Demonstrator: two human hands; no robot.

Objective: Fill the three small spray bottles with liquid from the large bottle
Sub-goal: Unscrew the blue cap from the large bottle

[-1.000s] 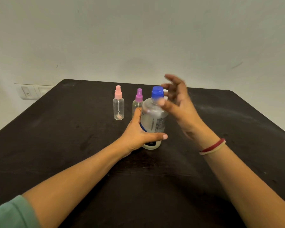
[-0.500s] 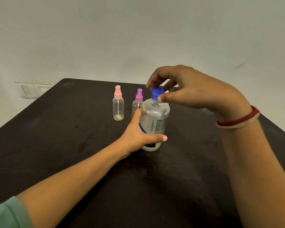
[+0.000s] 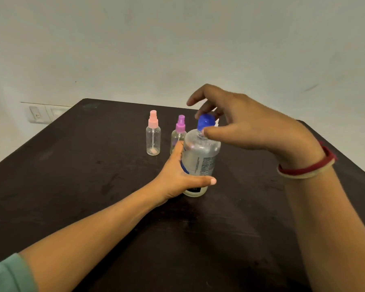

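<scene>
Worktop, dark, fills the lower frame. On it at centre we see the large bottle upright, our left grip wrapped round its lower half. Our right grip hangs over its top. Pink spray bottle and purple spray bottle stand just behind, to the left. The right thumb and curled fingers pinch the blue cap.

Dark table, pale wall, wall switches.
</scene>
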